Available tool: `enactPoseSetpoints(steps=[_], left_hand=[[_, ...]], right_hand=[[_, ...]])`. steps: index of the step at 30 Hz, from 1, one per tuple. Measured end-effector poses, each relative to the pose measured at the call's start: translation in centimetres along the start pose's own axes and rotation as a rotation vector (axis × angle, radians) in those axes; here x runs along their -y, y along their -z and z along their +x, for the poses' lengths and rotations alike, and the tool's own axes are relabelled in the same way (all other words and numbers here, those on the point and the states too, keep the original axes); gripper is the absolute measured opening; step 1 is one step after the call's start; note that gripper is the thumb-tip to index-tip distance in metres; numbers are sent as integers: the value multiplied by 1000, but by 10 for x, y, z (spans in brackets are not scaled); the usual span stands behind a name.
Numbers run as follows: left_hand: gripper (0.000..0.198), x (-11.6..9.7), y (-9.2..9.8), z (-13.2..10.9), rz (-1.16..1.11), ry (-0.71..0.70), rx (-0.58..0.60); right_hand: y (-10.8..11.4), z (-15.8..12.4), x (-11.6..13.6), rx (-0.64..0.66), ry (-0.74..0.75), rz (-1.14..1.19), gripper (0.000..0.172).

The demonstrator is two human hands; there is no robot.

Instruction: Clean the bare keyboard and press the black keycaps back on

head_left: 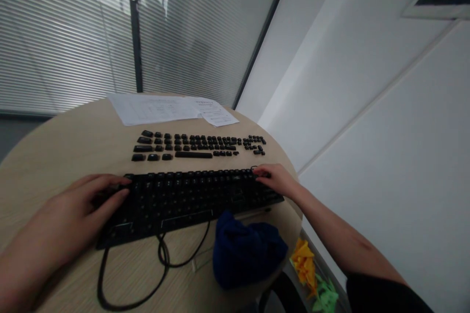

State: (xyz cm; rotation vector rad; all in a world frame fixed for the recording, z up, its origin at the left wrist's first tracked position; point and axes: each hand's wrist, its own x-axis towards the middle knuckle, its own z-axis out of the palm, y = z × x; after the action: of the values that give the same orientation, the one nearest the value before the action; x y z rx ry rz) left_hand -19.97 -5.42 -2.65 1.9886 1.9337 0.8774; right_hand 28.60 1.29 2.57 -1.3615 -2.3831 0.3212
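Note:
A black keyboard [183,198] lies on a round light-wood table [66,151], its keycaps taken off. The loose black keycaps [198,145] are laid out in rows just beyond it. My left hand [69,220] rests on the keyboard's left end, fingers stretched flat over the frame. My right hand [277,180] touches the keyboard's far right corner; its fingers are curled and pinch something small and dark there that I cannot make out. The keyboard's black cable [147,274] loops toward the table's near edge.
White printed sheets [165,107] lie at the table's far side. A dark blue cloth [246,252] is bunched at the near right edge. Orange and green paper scraps [312,279] lie on the floor below. A window with blinds and a white wall stand behind.

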Motion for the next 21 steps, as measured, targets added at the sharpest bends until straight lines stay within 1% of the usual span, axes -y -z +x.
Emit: enactPoseSetpoints(steps=[4,7,11,17,21], left_hand=[[56,-23,12,-4,-106,33,44],[57,-28,15,-5,-120,32,45],[58,-24,13,-5,-124,28,45],[58,-17,8,-3,-130,17,42],[55,-7,2,-3,-111,-12,29]], right_hand=[[-7,4,3,-3,-34,54,30],[-5,6,4,11,-51,51,32],[-1,7,6,29,-32,-8,32],[1,10,6,44,1,-84,22],[5,12,5,109,22,-138,20]])
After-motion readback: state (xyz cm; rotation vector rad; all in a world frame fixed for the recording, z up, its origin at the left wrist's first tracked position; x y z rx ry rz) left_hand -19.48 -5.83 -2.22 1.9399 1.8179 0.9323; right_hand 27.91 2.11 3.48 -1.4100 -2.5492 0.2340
